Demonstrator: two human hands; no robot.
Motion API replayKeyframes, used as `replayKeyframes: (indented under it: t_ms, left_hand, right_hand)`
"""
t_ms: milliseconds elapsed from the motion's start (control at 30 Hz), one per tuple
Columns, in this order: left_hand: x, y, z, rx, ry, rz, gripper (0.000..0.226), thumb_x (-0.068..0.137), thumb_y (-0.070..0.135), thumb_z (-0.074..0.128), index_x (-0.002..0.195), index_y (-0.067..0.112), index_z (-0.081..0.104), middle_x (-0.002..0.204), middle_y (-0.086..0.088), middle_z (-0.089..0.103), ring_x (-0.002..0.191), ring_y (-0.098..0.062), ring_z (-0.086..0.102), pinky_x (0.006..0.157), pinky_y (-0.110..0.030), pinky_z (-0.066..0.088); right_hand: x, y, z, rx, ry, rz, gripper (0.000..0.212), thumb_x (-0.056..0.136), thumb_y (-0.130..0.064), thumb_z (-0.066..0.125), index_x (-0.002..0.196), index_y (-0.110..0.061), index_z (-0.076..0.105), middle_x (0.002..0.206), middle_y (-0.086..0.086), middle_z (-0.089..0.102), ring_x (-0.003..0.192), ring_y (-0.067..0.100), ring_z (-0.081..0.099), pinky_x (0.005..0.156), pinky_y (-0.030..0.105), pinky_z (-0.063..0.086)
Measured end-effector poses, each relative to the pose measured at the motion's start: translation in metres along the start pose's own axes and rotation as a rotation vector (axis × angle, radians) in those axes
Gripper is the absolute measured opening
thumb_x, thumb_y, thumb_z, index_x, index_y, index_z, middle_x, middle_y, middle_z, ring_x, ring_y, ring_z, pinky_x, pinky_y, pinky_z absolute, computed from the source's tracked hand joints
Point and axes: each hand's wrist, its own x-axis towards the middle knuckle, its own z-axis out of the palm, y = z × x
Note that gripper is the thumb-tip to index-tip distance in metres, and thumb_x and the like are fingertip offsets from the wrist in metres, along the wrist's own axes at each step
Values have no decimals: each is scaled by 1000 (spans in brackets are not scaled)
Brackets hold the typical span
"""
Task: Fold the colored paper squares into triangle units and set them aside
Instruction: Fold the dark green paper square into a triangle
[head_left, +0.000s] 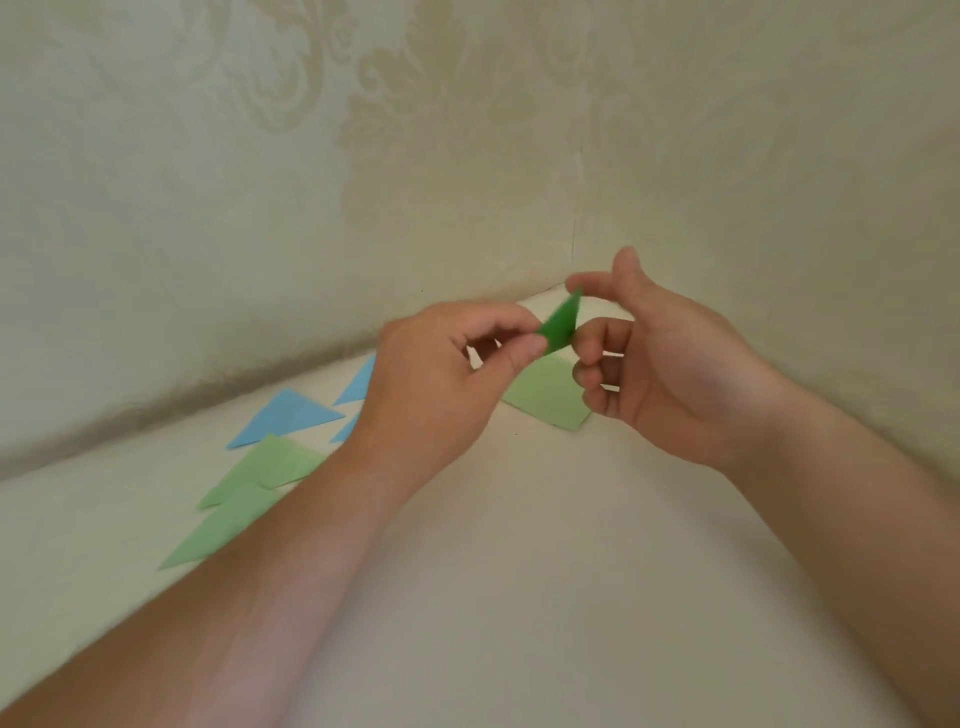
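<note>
— Above the surface's far corner, where's your dark green piece?
— Between your hands: left hand pinches its lower end, right hand its upper tip.

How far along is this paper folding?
Done: blue triangles and green triangles lie set aside on the left. In hand: left hand and right hand pinch a dark green piece. Left: the light green stack beneath looks unfolded.

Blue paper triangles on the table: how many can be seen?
3. One large lies far left near the wall; two peek out beside the left hand, which may hide more.
</note>
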Motion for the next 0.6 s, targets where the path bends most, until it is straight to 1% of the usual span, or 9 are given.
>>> replayKeyframes:
  t_ms: [67, 167, 233, 300, 333, 400, 467, 533, 600]
  left_hand:
    - [0, 3, 3, -272, 34, -182, 12, 92, 9, 76, 91, 21, 73, 80, 7, 74, 69, -5, 64, 69, -22, 51]
    - [0, 8, 5, -474, -4, -319, 13, 95, 1, 69, 108, 6, 68, 89, -10, 77, 75, -15, 72, 72, -29, 57]
    - [-3, 14, 5, -606, -53, -403, 17, 96, 0, 67, 112, 4, 65, 88, -12, 77, 77, -18, 74, 75, -31, 59]
    - [-4, 21, 2, -717, -91, -465, 15, 97, 1, 64, 112, 5, 64, 83, -9, 76, 75, -17, 74, 74, -29, 60]
    - [-4, 25, -1, -745, -101, -488, 15, 97, 1, 64, 111, 5, 64, 83, -8, 76, 75, -16, 74, 73, -28, 60]
    - [-3, 31, -8, -735, -158, -517, 15, 96, 0, 66, 110, 6, 64, 88, -10, 77, 79, -19, 75, 74, -28, 61]
    - [-4, 35, -20, -671, -262, -532, 14, 94, 1, 69, 106, 9, 67, 92, -10, 77, 82, -20, 75, 78, -30, 62]
    - [-11, 36, -37, -593, -349, -540, 12, 93, 4, 71, 100, 13, 69, 90, -7, 77, 80, -18, 73, 78, -30, 62]
    - [-23, 34, -58, -569, -397, -556, 7, 91, 10, 73, 97, 13, 70, 90, -6, 75, 78, -16, 70, 77, -30, 59]
  right_hand:
    - [0, 1, 0, -14, 14, 18, 44, 100, -61, 50, 123, -27, 65, 77, 1, 57, 64, 18, 52, 62, 32, 43]
    - [-3, 9, 5, -174, -17, -52, 28, 99, -45, 63, 117, -24, 69, 94, 2, 63, 73, 17, 57, 67, 31, 45]
    - [-8, 13, 13, -217, -45, -130, 20, 96, -38, 66, 106, -21, 72, 93, 2, 67, 79, 15, 59, 70, 30, 48]
    - [-14, 11, 20, -198, -29, -174, 23, 89, -43, 67, 98, -22, 72, 87, 1, 69, 81, 15, 61, 72, 29, 50]
    - [-17, 9, 22, -199, -20, -191, 24, 86, -44, 68, 96, -22, 73, 85, 0, 69, 80, 14, 62, 72, 29, 50]
    - [-21, 4, 28, -237, 10, -233, 15, 92, -38, 68, 89, -24, 74, 81, -2, 70, 77, 14, 63, 72, 30, 50]
    - [-26, 0, 35, -278, 51, -260, 18, 97, -30, 67, 81, -25, 74, 79, -1, 69, 75, 16, 61, 70, 30, 48]
    - [-32, -3, 44, -308, 60, -253, 22, 97, -24, 67, 75, -22, 69, 77, 1, 65, 73, 17, 58, 68, 30, 46]
    - [-41, -1, 56, -338, 28, -224, 20, 96, -19, 65, 76, -19, 66, 73, 2, 63, 71, 17, 55, 65, 30, 44]
